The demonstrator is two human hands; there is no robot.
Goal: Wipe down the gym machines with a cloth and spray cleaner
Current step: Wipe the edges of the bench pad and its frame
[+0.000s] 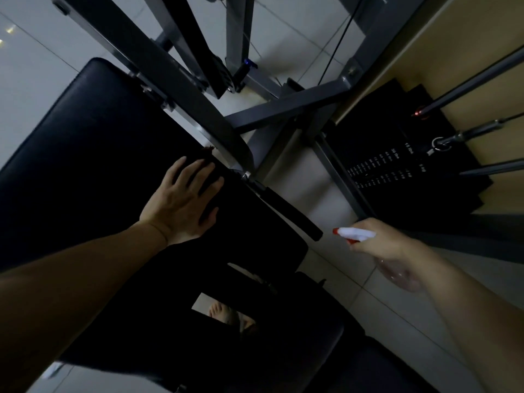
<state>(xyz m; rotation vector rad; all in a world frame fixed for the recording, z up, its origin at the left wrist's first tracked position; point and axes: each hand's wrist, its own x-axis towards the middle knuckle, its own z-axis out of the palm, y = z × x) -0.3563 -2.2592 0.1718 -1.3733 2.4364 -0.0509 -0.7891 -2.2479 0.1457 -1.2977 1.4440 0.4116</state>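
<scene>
Your left hand (181, 199) lies flat on the big black pad (85, 143) of the gym machine (283, 109), near the pad's edge by a grey metal bar (158, 66). Your fingers are straight and spread out. They press down on the pad and are not curled around anything. It is too dark there to tell if something lies under your palm. Your right hand (388, 251) is off to the side, over the pale tiled floor (326, 273), well apart from the pad. Its fingers are wrapped tight around a spray bottle (355, 233). The bottle has a white top with a red tip and a red trigger, and its clear body shows just below your fingers. The tip points toward the pad and toward a black handle grip (292, 212) that sticks out between your two hands. The tip is near the end of that grip but does not touch it. Beyond your right hand stands the black weight stack (382, 154), with small white numbers on its plates. Shiny steel rods (476, 78) go down to its top. A thin black cable (336, 43) runs down farther away. Close to you is the black seat pad (255, 350), and through a gap by it you can see a foot (226, 314) on the floor.
</scene>
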